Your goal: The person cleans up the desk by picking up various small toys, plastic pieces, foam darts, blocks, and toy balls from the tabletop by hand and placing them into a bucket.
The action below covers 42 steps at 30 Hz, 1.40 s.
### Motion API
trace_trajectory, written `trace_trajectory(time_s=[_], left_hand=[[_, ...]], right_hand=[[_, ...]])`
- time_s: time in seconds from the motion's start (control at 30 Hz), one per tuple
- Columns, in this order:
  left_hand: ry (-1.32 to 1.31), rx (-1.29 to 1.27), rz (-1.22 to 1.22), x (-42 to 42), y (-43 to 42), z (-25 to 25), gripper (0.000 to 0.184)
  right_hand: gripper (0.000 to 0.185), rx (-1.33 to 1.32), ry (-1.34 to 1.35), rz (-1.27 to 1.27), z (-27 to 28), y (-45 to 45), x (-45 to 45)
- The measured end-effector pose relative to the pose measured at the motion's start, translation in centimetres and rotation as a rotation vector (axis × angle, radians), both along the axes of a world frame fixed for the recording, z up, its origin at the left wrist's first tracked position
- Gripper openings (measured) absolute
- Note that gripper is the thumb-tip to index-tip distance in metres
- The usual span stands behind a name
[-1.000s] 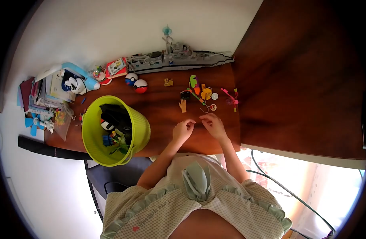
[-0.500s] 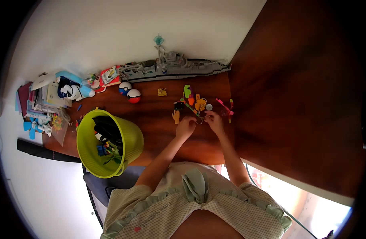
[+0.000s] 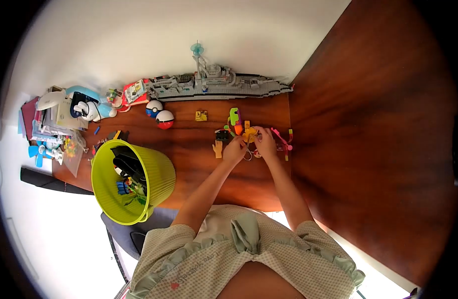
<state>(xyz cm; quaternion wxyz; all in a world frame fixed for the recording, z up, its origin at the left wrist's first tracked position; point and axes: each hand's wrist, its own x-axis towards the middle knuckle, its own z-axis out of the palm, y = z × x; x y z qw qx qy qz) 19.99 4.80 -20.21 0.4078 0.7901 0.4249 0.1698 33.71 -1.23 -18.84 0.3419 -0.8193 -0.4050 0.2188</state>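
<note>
My left hand (image 3: 234, 151) is closed, its fingertips pinching a thin pale cord (image 3: 248, 157) that hangs in a loop between my hands. Close beside it, my right hand (image 3: 266, 143) has thumb and forefinger on a small yellow toy piece (image 3: 249, 133), whose exact kind I cannot make out. Behind the yellow piece lies a green and orange toy (image 3: 234, 117). A black block-like piece (image 3: 222, 135) and a yellow hand-shaped toy (image 3: 217, 149) are left of my left hand. A pink toy (image 3: 282, 137) lies right of my right hand.
A lime-green bucket (image 3: 161, 172) with mixed toys stands at the left. Along the wall sits a grey brick-built ship (image 3: 219, 89). Two toy balls (image 3: 164, 119) and a small yellow box (image 3: 201, 115) lie before it. Papers and a blue fan (image 3: 39, 155) crowd the far left.
My right hand has moved up and slightly left, onto the yellow piece. My left hand has shifted slightly up, closer to the right. The round whitish piece beside the yellow one is now covered or moved.
</note>
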Motion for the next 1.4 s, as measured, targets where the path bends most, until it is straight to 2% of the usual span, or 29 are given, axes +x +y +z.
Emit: trace_trajectory(time_s=[0.17,0.5,0.57,0.67,0.8,0.87,0.97,1.07,1.17,1.27,1.4], left_hand=[[-0.066,-0.257,0.022,-0.4,-0.1,1.2,0.031],[-0.268,-0.302,0.063,-2.5,-1.5,0.1,0.031],[-0.259,-0.253,0.033,-2.8,-1.8,0.3,0.032],[-0.361,-0.334,0.043,-3.2,-2.2,-0.8,0.034],[-0.332,-0.253,-0.014,-3.8,-2.4,-0.9,0.036],[-0.287,-0.112,-0.075,-4.2,-2.5,-1.4,0.038],[-0.303,-0.08,-0.093,-4.5,-2.7,-1.7,0.044],[-0.335,-0.392,-0.019,-4.8,-2.8,-1.7,0.049],[-0.277,-0.363,-0.021,-5.0,-3.4,0.4,0.048],[-0.242,-0.373,-0.036,-5.3,-3.4,-0.3,0.047],[-0.094,-0.282,0.009,-5.7,-3.0,0.3,0.035]], right_hand=[[0.03,-0.076,-0.034,-0.023,-1.0,0.1,0.3],[0.025,-0.119,-0.065,-0.016,-1.2,-1.6,-1.0],[0.024,-0.063,-0.05,-0.007,-2.0,-1.9,-1.1],[0.022,0.014,0.013,-0.016,-2.1,-2.2,-1.6],[0.019,0.069,-0.043,-0.017,0.7,-2.6,-2.6],[0.017,0.107,-0.1,-0.043,0.1,-2.8,-2.9],[0.015,0.185,-0.109,-0.037,-0.1,-3.1,-3.2],[0.014,0.221,-0.071,-0.042,0.6,-3.3,-3.4],[0.014,0.227,-0.065,-0.06,1.2,-3.5,-3.6],[0.015,0.202,-0.002,-0.066,1.4,-3.9,-3.8],[0.016,0.205,0.049,-0.044,0.9,-4.4,-4.2]])
